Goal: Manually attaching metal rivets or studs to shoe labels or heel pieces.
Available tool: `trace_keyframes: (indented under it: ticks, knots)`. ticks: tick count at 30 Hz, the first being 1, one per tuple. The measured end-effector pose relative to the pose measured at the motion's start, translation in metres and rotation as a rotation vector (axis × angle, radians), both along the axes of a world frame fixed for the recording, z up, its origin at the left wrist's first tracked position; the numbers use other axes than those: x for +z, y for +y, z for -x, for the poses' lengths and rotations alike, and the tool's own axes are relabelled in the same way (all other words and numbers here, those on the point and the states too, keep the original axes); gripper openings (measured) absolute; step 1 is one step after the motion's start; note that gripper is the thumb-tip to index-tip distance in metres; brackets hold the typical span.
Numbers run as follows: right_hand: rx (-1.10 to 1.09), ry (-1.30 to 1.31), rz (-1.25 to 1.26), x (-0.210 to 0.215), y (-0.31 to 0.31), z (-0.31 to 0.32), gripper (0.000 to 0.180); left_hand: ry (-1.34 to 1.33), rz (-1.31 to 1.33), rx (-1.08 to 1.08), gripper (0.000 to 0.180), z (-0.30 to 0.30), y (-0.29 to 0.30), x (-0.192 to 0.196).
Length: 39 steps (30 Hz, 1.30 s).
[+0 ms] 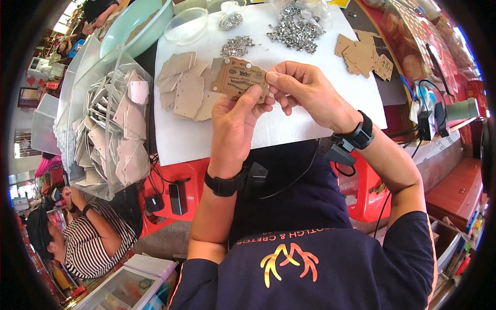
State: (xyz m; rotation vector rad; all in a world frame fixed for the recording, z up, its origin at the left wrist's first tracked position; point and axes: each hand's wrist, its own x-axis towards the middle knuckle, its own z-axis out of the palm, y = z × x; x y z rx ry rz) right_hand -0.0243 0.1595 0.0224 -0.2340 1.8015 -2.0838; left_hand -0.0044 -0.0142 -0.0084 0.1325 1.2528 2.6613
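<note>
One printed tag (238, 77), upper centre of the frame, is pinched between both hands: left hand (235, 116) below, right hand (299, 85) at its right edge. Two studs already sit in it. Blank tags (186, 85) lie upper left, another stack (361, 54) upper right, too overlapped to count; three stud heaps (294, 28) remain on the table (268, 132).

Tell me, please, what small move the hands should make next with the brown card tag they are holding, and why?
Probably lay the brown card tag onto the loose stack of tags on the white sheet. Both the left hand and right hand pinch it, and two silver studs already sit along its top edge, so it looks finished; more studs lie beyond.
</note>
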Motion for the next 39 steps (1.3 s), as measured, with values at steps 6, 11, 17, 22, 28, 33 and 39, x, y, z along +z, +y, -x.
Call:
trace_keyframes:
  ticks: [6, 11, 17, 22, 28, 33, 39]
  knots:
    - [0.024, 0.042, -0.154, 0.001, 0.001, 0.003, 0.023, -0.043, 0.11, 0.022, 0.016, -0.005, -0.004, -0.003]
    - [0.178, 0.069, -0.274, 0.009, 0.006, 0.019, 0.025, -0.041, 0.024, -0.017, 0.015, -0.002, -0.01, -0.01]
    - [0.162, 0.274, -0.678, 0.02, 0.026, 0.076, 0.025, -0.013, 0.081, 0.011, 0.012, -0.001, -0.008, -0.015]
    - [0.074, 0.355, -0.975, 0.025, 0.025, 0.113, 0.022, -0.034, 0.042, 0.03, 0.013, 0.0, -0.01, -0.014]
    - [0.097, 0.748, -1.079, -0.009, 0.018, 0.139, 0.019, -0.055, 0.029, 0.017, 0.011, 0.0, -0.01, -0.015]
    - [0.119, 0.752, -1.208, -0.012, 0.005, 0.14, 0.02, -0.057, 0.017, 0.014, 0.012, 0.0, -0.01, -0.016]
    - [0.165, 0.731, -1.023, -0.01, 0.006, 0.137, 0.022, -0.034, 0.01, 0.007, 0.014, 0.0, -0.01, -0.017]
